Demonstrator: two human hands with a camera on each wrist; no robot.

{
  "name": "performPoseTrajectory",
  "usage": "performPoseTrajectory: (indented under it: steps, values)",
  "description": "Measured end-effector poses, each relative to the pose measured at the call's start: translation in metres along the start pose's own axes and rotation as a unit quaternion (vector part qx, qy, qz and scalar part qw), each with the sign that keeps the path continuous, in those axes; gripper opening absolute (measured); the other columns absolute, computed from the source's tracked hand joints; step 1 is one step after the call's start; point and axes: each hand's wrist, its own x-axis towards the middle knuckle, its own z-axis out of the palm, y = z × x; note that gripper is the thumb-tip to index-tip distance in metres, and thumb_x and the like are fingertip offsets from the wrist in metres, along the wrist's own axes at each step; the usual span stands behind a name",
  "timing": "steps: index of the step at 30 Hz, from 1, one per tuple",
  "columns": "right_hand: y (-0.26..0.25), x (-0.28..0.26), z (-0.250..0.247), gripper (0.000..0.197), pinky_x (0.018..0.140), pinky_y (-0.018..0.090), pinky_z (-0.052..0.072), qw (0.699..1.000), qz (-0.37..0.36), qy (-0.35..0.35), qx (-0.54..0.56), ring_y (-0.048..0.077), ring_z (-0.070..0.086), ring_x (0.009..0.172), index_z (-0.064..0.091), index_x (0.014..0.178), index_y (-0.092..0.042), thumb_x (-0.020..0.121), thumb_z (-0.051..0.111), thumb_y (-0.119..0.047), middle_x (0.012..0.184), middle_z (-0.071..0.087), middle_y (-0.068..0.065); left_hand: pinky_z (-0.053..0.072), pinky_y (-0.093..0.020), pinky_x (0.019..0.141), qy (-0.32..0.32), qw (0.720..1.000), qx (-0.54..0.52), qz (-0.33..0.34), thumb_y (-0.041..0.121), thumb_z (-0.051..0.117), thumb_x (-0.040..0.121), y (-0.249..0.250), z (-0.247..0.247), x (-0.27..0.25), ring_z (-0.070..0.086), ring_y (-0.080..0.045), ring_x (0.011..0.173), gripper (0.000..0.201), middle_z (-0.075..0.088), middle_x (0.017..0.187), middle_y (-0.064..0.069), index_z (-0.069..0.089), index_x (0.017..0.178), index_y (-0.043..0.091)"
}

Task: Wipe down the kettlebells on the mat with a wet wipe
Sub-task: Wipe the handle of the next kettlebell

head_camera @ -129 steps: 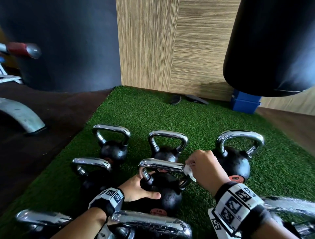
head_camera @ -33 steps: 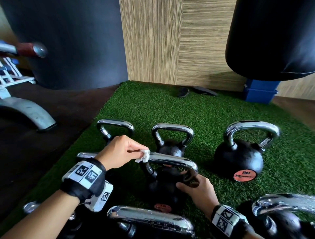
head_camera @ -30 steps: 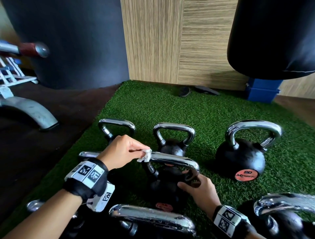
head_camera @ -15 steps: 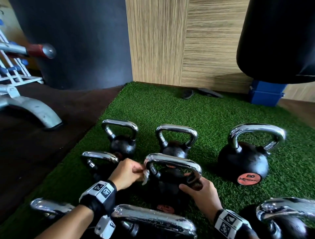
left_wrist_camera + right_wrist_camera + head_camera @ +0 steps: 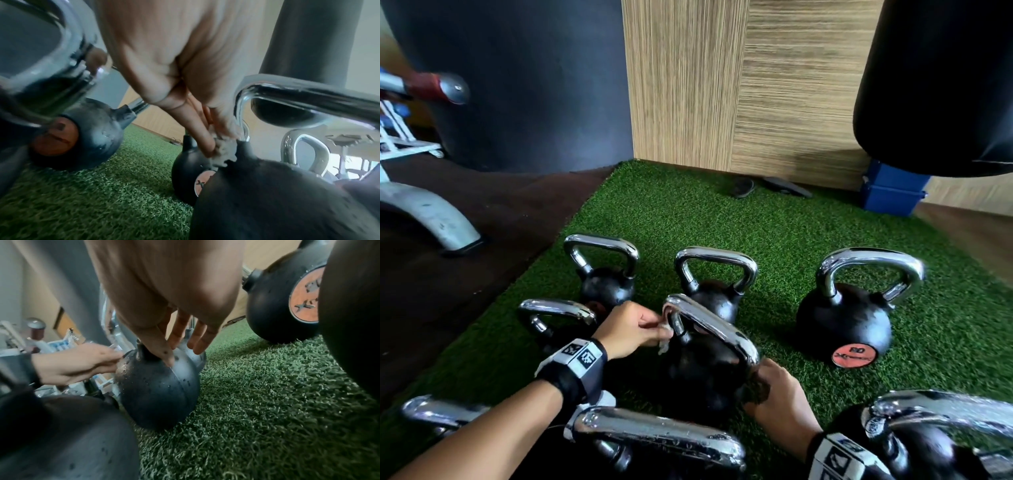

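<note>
Scanning left to right across the green mat [image 5: 808, 236]: a small kettlebell [image 5: 604, 274] stood near the mat's left edge, with another chrome-handled kettlebell [image 5: 554, 310] just in front of it, its body mostly hidden behind the left arm. Left hand [image 5: 631, 330] pinched a crumpled wet wipe [image 5: 665, 337] between thumb and fingers, pressed against the left leg of the handle on the middle kettlebell [image 5: 702, 373]. Left wrist view confirmed it: wipe bunched where the chrome leg met the black body. That kettlebell sat mid-mat, tilted, handle leaning toward the right hand. A second-row kettlebell [image 5: 717, 281] stood just behind it, upright. Right hand [image 5: 779, 401] rested on the middle kettlebell's right shoulder, fingers straight and spread on the black surface, not curled round anything; water droplets showed on the body. The large kettlebell [image 5: 849, 308] with an orange disc sat well apart toward the mat's right edge. More chrome handles crowded the near edge, partly cut off.
</note>
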Motion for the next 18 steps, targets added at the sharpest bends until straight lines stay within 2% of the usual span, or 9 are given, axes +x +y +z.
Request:
performPoseTrajectory:
  steps: [1,4,7,10,12,14,15,16,18]
  values:
    - [0.0,-0.003,0.002,0.03,0.062,0.008,0.039,1.0,-0.023,0.001,-0.005,-0.002,0.057,0.074,0.061,0.061,-0.036,0.07,0.075,-0.012,0.082,0.06,-0.013,0.061,-0.03,0.079,-0.001,1.0,-0.001,0.001,0.032,0.088,0.074,0.006,0.002,0.004,0.071,-0.008,0.079,0.011,0.078,0.079,0.004,0.08,0.073,0.024]
    - [-0.005,-0.006,0.008,0.011,0.068,0.014,0.043,0.997,-0.072,-0.011,0.002,0.005,0.059,0.081,0.075,0.074,-0.022,0.07,0.073,-0.013,0.085,0.058,-0.016,0.063,-0.03,0.071,-0.013,0.999,0.035,0.031,0.015,0.083,0.082,0.023,0.009,0.022,0.074,-0.007,0.072,0.028,0.073,0.063,0.009,0.075,0.06,0.029]
    - [-0.012,-0.004,0.015,0.024,0.078,0.017,0.045,0.992,-0.116,-0.042,-0.011,0.01,0.058,0.091,0.079,0.093,-0.021,0.073,0.067,-0.022,0.091,0.059,-0.016,0.056,-0.015,0.056,-0.02,0.996,0.068,0.045,0.008,0.081,0.083,0.045,0.017,0.035,0.071,0.002,0.064,0.017,0.071,0.06,0.003,0.075,0.067,0.008]
    - [-0.019,0.002,0.021,0.027,0.083,0.026,0.047,0.988,-0.138,-0.069,-0.012,0.014,0.056,0.093,0.077,0.101,-0.022,0.078,0.065,-0.013,0.095,0.063,-0.01,0.058,-0.014,0.059,-0.043,0.995,0.087,0.034,-0.001,0.072,0.087,0.062,0.025,0.045,0.064,0.014,0.067,0.028,0.071,0.066,0.002,0.061,0.061,0.0]
    - [-0.019,0.01,0.022,0.024,0.078,0.018,0.046,0.991,-0.116,-0.062,0.027,0.01,0.057,0.089,0.078,0.095,-0.022,0.079,0.065,-0.01,0.092,0.064,-0.012,0.055,-0.012,0.073,-0.045,0.995,0.088,0.013,-0.002,0.065,0.091,0.069,0.027,0.05,0.062,0.008,0.055,0.043,0.062,0.052,0.014,0.058,0.054,0.018]
    - [-0.019,0.02,0.02,0.025,0.076,0.009,0.044,0.995,-0.072,-0.031,0.056,0.004,0.058,0.086,0.078,0.095,-0.031,0.08,0.07,-0.013,0.093,0.061,-0.014,0.051,-0.008,0.075,-0.069,0.994,0.084,-0.004,0.004,0.059,0.098,0.068,0.022,0.054,0.061,0.006,0.061,0.04,0.062,0.061,0.024,0.06,0.064,0.025]
    - [-0.019,0.025,0.019,0.022,0.081,0.011,0.046,0.997,-0.054,-0.007,0.057,0.003,0.057,0.09,0.075,0.099,-0.035,0.081,0.074,-0.022,0.097,0.059,-0.013,0.052,-0.009,0.074,-0.094,0.994,0.056,-0.009,0.009,0.058,0.101,0.063,0.022,0.056,0.065,0.006,0.066,0.032,0.068,0.069,0.021,0.066,0.072,0.018]
    - [-0.019,0.031,0.019,0.026,0.089,0.018,0.048,0.998,-0.035,0.009,0.054,0.005,0.056,0.096,0.071,0.106,-0.037,0.08,0.077,-0.034,0.103,0.057,-0.011,0.058,-0.014,0.073,-0.106,0.994,0.028,-0.013,0.011,0.058,0.101,0.058,0.022,0.055,0.07,0.001,0.07,0.023,0.074,0.076,0.012,0.071,0.083,0.006]
    - [-0.019,0.041,0.021,0.063,0.104,0.031,0.044,0.999,0.014,-0.006,0.051,0.012,0.049,0.113,0.055,0.13,-0.039,0.073,0.076,-0.058,0.119,0.05,-0.007,0.061,-0.021,0.072,-0.115,0.993,-0.012,-0.017,0.005,0.057,0.1,0.052,0.023,0.051,0.075,-0.013,0.077,0.021,0.077,0.088,-0.005,0.07,0.106,-0.01]
